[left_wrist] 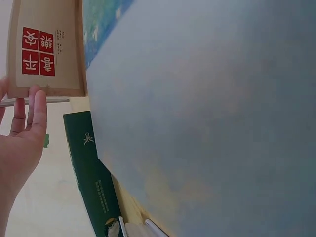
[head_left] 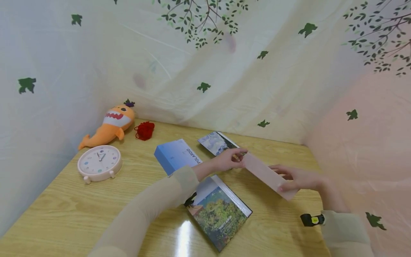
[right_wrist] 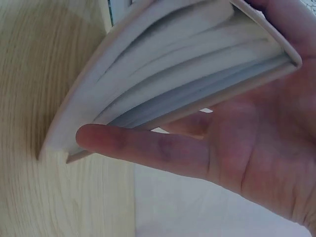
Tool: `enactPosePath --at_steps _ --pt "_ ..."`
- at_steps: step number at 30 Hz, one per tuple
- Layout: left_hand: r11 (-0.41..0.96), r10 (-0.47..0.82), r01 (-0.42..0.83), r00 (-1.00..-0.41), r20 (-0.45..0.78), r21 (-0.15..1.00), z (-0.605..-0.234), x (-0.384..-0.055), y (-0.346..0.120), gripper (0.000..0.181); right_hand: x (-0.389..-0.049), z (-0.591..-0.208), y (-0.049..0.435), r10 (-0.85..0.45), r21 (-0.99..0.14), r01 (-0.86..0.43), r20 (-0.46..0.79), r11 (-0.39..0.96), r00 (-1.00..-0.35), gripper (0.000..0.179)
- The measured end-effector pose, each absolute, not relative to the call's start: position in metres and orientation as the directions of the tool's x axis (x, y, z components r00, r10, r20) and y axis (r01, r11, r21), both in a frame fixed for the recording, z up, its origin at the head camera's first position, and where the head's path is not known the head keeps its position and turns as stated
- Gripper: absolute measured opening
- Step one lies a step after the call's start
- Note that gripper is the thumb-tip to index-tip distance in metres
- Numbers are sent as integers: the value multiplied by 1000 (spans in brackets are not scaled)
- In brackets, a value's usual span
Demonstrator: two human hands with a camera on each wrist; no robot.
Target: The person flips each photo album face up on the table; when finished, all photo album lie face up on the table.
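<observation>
Both hands hold a pale book (head_left: pixel 264 172) tilted above the right part of the table. My left hand (head_left: pixel 229 159) grips its far left end; in the left wrist view that hand's fingers (left_wrist: pixel 34 111) touch the edge of its brown cover (left_wrist: pixel 47 49), which bears red squares with characters. At the near right end my right hand (head_left: pixel 298 178) grips it. From the right wrist, the book's pages (right_wrist: pixel 187 64) fan slightly between the covers, with a digit of the right hand (right_wrist: pixel 247 133) stretched along the lower edge.
A photo album (head_left: pixel 221 214) lies in front, a blue Polaroid box (head_left: pixel 176 155) behind the left forearm. Another picture-covered item (head_left: pixel 215 142) lies farther back. At left are a round clock (head_left: pixel 99 162), an orange plush shark (head_left: pixel 112 125) and red yarn (head_left: pixel 145 131). A green box (left_wrist: pixel 91 168) shows below.
</observation>
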State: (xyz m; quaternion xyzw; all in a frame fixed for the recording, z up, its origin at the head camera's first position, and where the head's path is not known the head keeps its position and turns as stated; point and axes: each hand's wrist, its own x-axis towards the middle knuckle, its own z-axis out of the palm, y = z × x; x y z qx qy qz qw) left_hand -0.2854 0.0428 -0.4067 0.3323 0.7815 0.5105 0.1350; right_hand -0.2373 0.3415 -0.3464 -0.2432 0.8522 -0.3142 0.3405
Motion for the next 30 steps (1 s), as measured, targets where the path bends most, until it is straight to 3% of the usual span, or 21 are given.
enactPosePath --at_steps 11,23,30 --pt "200 673 284 -735 79 938 -413 -285 41 38 -232 -350 331 -567 -700 -36 -546 713 -617 75" --pt "279 677 251 -736 -4 927 -418 -283 40 32 -232 -361 315 -575 -558 -279 -470 781 -670 92" --pt "336 697 293 -717 -27 895 -420 -284 40 31 -229 -367 306 -590 -524 -343 -430 779 -683 107"
